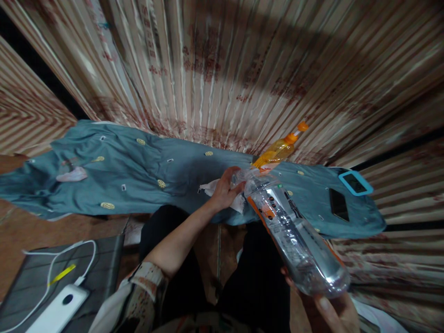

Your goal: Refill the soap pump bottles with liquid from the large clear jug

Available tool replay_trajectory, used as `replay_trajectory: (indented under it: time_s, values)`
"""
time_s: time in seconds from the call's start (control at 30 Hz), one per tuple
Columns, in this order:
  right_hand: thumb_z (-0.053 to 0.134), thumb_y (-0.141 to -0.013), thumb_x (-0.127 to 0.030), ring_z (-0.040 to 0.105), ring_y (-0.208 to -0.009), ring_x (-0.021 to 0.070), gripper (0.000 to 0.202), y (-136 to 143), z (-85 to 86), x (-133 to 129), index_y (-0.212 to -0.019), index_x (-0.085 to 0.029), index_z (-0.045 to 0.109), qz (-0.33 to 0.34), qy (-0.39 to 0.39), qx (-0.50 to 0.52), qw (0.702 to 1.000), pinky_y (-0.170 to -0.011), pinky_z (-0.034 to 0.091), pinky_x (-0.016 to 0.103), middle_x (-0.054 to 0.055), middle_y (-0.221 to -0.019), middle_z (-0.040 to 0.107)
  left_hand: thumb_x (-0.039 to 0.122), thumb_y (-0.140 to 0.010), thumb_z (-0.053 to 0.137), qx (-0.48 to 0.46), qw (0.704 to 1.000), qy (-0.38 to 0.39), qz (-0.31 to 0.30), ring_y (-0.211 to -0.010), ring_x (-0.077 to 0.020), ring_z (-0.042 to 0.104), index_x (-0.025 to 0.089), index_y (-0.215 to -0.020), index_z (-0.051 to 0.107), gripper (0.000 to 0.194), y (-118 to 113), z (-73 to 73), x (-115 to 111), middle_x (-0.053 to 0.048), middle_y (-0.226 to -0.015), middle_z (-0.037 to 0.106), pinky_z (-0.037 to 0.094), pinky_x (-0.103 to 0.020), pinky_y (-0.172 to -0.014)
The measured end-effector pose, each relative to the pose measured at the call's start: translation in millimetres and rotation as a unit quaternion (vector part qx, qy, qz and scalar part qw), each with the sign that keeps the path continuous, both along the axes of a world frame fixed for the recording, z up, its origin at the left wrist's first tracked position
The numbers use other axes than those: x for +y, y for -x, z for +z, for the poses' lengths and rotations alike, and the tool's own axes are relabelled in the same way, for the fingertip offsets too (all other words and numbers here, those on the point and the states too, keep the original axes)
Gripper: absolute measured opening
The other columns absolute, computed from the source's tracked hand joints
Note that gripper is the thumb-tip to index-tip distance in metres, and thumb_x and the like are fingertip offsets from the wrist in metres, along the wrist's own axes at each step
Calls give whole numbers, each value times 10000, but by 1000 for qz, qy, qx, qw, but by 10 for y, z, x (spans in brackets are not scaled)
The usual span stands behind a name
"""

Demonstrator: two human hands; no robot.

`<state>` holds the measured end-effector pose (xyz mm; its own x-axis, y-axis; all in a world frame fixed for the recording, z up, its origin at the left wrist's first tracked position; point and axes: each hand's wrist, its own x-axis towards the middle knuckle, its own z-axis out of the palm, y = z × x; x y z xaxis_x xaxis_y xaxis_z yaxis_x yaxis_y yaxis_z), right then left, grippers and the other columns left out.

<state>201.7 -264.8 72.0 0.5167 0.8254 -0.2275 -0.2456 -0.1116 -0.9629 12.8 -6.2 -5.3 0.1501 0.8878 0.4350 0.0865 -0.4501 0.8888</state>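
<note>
A large clear plastic bottle (298,236) with an orange and black printed label lies tilted across my view, its neck toward the left and its base toward my lower right. My left hand (225,190) grips it at the neck. Near the base, my right hand (336,314) holds it from below, with part of the fingers hidden behind the plastic. A crumpled white tissue (238,203) shows beside my left hand; I cannot tell whether the hand touches it. Just beyond the bottle's neck stands a yellow dish-soap-like bottle (277,151) with an orange pump top, its lower part hidden.
A teal patterned cloth (138,166) covers the long narrow surface before a pleated curtain (208,69). On its right lie a dark phone (339,204) and a blue-framed device (355,183). A white power bank (58,310) with a cable rests on a dark seat (104,259) at lower left.
</note>
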Motion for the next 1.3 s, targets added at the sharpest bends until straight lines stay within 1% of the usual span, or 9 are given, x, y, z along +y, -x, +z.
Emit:
replay_trajectory:
  time_s: [0.1,0.37,0.53,0.73,0.83,0.97,1.1,1.2,1.3]
  values:
    - [833,-803,-446,799,-869,302,899,-25,-15,-7,-1581,-303,406,11,4,-13,1000,-761,647,400,91,-1001,823,435,-906,652,-4,1000,7,1,-1200,-307,634,174,-1237,562,431,-3,-6,1,-154,-1259,664,501,-493,-1085]
    - [787,-846,-426,796,-853,330,853,-46,-107,-41,-1589,-264,400,8,-12,-70,997,-753,652,469,141,-1185,782,428,-911,652,0,1000,3,7,-1196,-301,639,190,-1243,564,417,-4,6,-4,-138,-1264,670,508,-481,-1080]
    - [849,-772,-462,800,-897,291,915,26,-45,-16,-1572,-333,425,-15,6,-46,999,-750,650,364,114,-1374,694,427,-909,649,0,1000,9,5,-1199,-314,638,179,-1243,553,427,-2,11,-5,-154,-1278,661,510,-493,-1075]
    - [874,-706,-482,793,-930,345,984,-1,-37,1,-1571,-363,421,3,13,-61,998,-767,654,429,133,-1444,641,402,-912,633,-1,1000,11,-3,-1244,-332,616,171,-1241,543,412,3,25,-11,-163,-1305,642,487,-507,-1114]
    - [872,-707,-469,802,-870,325,952,10,-33,-10,-1552,-364,446,-6,17,-55,998,-752,655,393,117,-1271,755,412,-915,623,0,1000,12,-6,-1243,-340,616,159,-1230,546,411,7,38,-13,-177,-1302,639,487,-513,-1115]
    - [837,-776,-474,797,-794,356,971,-11,-79,-53,-1601,-280,363,2,17,-59,998,-774,644,511,111,-932,824,416,-909,644,-1,1000,11,-1,-1217,-330,632,166,-1227,553,415,8,36,-10,-166,-1275,654,501,-517,-1097]
    - [823,-798,-471,793,-827,361,947,-56,-131,-62,-1601,-260,369,30,-3,-75,997,-800,630,547,134,-1039,812,423,-904,666,-3,1000,12,9,-1170,-311,653,186,-1222,564,410,-2,20,-9,-142,-1247,672,528,-489,-1053]
    - [872,-739,-445,791,-854,365,1011,-44,-123,-38,-1598,-263,371,8,-5,-56,998,-788,636,526,155,-1127,792,455,-911,655,-5,1000,9,9,-1178,-305,648,184,-1227,569,425,-6,10,-10,-145,-1261,668,519,-483,-1066]
    - [902,-700,-434,792,-839,360,1060,-14,-102,-21,-1598,-264,365,0,-7,-34,999,-783,637,516,147,-1092,799,469,-912,648,-4,1000,3,6,-1202,-306,636,182,-1234,569,438,-2,2,-6,-150,-1275,662,505,-489,-1089]
